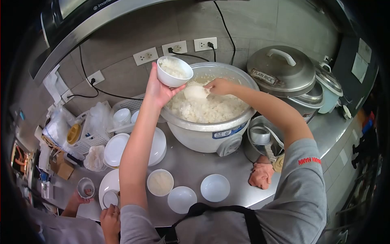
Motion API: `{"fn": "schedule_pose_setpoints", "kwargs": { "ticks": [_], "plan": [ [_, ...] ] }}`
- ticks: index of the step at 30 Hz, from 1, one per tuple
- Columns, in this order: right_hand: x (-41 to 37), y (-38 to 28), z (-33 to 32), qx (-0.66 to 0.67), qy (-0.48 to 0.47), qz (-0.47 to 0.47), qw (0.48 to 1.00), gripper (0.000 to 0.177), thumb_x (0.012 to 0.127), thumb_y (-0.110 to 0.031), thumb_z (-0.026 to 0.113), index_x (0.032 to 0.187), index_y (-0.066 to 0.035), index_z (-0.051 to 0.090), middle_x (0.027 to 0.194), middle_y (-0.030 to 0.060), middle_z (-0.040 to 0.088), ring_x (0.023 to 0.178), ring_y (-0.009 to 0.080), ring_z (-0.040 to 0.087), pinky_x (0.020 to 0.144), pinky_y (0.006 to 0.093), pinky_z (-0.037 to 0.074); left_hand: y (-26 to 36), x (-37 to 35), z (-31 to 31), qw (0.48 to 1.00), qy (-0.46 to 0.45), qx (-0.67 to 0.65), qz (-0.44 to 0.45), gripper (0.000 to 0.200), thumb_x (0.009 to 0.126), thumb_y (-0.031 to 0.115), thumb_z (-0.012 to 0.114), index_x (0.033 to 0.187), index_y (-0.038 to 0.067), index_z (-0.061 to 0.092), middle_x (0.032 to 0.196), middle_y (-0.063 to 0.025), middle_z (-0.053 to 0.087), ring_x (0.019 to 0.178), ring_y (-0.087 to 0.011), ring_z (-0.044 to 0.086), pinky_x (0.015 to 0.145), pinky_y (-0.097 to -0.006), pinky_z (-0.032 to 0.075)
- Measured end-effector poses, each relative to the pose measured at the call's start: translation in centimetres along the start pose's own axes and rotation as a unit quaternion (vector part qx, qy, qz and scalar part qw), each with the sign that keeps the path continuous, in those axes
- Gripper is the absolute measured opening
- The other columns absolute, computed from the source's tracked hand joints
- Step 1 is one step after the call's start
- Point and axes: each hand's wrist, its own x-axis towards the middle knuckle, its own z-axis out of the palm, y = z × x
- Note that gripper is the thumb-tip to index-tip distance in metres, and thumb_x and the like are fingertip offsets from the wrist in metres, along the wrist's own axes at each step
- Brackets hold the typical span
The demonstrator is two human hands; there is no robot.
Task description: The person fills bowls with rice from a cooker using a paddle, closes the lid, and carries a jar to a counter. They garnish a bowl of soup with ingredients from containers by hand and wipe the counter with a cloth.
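My left hand [161, 90] grips a white bowl [174, 79], tilted, with some cooked rice in it, at the near left rim of a large rice cooker [195, 136]. Inside the cooker lies a big heap of white rice [209, 110]. My right hand [219, 86] is closed on a white rice paddle [196, 92], whose blade is down at the rice, just right of the bowl. On the counter in front of me stand a small bowl with rice [160, 182] and two white bowls [215, 188] [182, 199].
A co-worker's hands [109, 217] hold a clear cup [85, 187] and touch a plate at lower left. Stacked white plates [158, 146] and plastic baskets [91, 132] sit left. To the right are a metal pot [254, 152], a pink cloth [261, 176] and a large lid [280, 67].
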Motion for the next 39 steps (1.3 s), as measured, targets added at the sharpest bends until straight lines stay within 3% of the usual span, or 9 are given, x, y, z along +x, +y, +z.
{"fn": "schedule_pose_setpoints", "kwargs": {
  "ticks": [1,3,6,14,17,25,28,34,39],
  "plan": [
    [0.3,0.1,-0.2,0.002,-0.002,-0.001,1.0,0.036,0.071,-0.012,0.049,0.104,-0.017,0.063,0.093,0.0114,0.063,0.085,0.0228,0.06,0.077,0.0352,0.04,0.1,-0.2,0.1,1.0,-0.003,0.001,0.004,0.067,0.084,0.062,0.028,0.128,0.011,0.033,0.126,-0.016,0.04,0.112,-0.0335,0.044,0.082,-0.047,0.045],
    [1.0,0.5,-1.0,0.104,-0.097,0.027,0.989,0.036,0.07,-0.013,0.05,0.103,-0.015,0.064,0.082,0.0107,0.064,0.071,0.019,0.059,0.065,0.0291,0.045,0.5,-0.7,0.2,1.0,0.005,0.009,0.004,0.067,0.084,0.061,0.028,0.128,0.011,0.033,0.126,-0.0161,0.041,0.111,-0.0334,0.045,0.081,-0.0463,0.046],
    [-0.7,0.1,-2.9,0.164,-0.129,0.032,0.977,0.035,0.07,-0.012,0.052,0.103,-0.013,0.064,0.072,0.0088,0.062,0.06,0.0138,0.054,0.061,0.0249,0.045,1.1,-0.8,-0.4,1.0,0.002,0.02,0.014,0.067,0.084,0.061,0.028,0.127,0.01,0.033,0.125,-0.0164,0.041,0.11,-0.0335,0.046,0.08,-0.0451,0.047],
    [-6.6,-1.6,-4.7,0.263,-0.151,0.051,0.951,0.033,0.072,-0.006,0.053,0.103,-0.011,0.064,0.063,0.0007,0.056,0.058,0.0071,0.048,0.055,0.0225,0.039,1.1,0.0,-1.1,0.999,0.013,0.035,0.021,0.065,0.086,0.059,0.026,0.126,0.009,0.033,0.124,-0.0169,0.041,0.109,-0.0336,0.047,0.079,-0.0441,0.048],
    [-7.2,-1.9,-5.0,0.276,-0.164,0.053,0.946,0.032,0.074,-0.003,0.052,0.103,-0.01,0.064,0.061,-0.0012,0.053,0.056,0.0055,0.044,0.052,0.0214,0.037,0.7,0.2,-0.9,0.999,0.014,0.03,0.012,0.067,0.086,0.058,0.027,0.129,0.008,0.03,0.127,-0.0184,0.038,0.109,-0.0403,0.044,0.084,-0.0462,0.046],
    [-6.5,-1.5,-6.1,0.311,-0.233,0.107,0.915,0.027,0.071,-0.006,0.055,0.095,-0.006,0.066,0.056,0.0001,0.051,0.05,0.0062,0.043,0.046,0.0211,0.034,1.0,-0.7,-1.1,0.999,0.011,0.046,0.011,0.065,0.085,0.059,0.028,0.126,0.009,0.034,0.123,-0.016,0.043,0.109,-0.0324,0.047,0.078,-0.0463,0.048],
    [-6.1,-1.1,-5.9,0.32,-0.241,0.121,0.908,0.025,0.071,-0.007,0.055,0.094,-0.002,0.065,0.057,0.0002,0.052,0.049,0.0062,0.043,0.045,0.0208,0.034,1.4,-0.4,-1.5,0.998,-0.009,0.063,0.003,0.063,0.086,0.057,0.03,0.128,0.01,0.033,0.126,-0.0161,0.041,0.111,-0.0334,0.046,0.084,-0.0471,0.047],
    [-5.6,0.3,-6.0,0.348,-0.234,0.167,0.892,0.032,0.071,-0.01,0.057,0.101,-0.001,0.061,0.059,-0.0003,0.051,0.049,0.0064,0.042,0.045,0.0202,0.033,0.9,0.4,-1.9,0.993,-0.004,0.112,-0.025,0.062,0.083,0.058,0.035,0.124,0.011,0.039,0.12,-0.0129,0.047,0.105,-0.0288,0.051,0.073,-0.0432,0.051],
    [-4.5,0.5,-9.3,0.392,-0.057,0.182,0.9,0.033,0.076,-0.012,0.053,0.107,-0.002,0.058,0.067,-0.0017,0.053,0.056,0.0042,0.044,0.049,0.0184,0.035,-0.2,0.7,-0.8,0.993,-0.015,0.105,-0.047,0.063,0.083,0.059,0.036,0.124,0.012,0.039,0.121,-0.0122,0.046,0.107,-0.0284,0.049,0.078,-0.0454,0.047]
  ]
}}
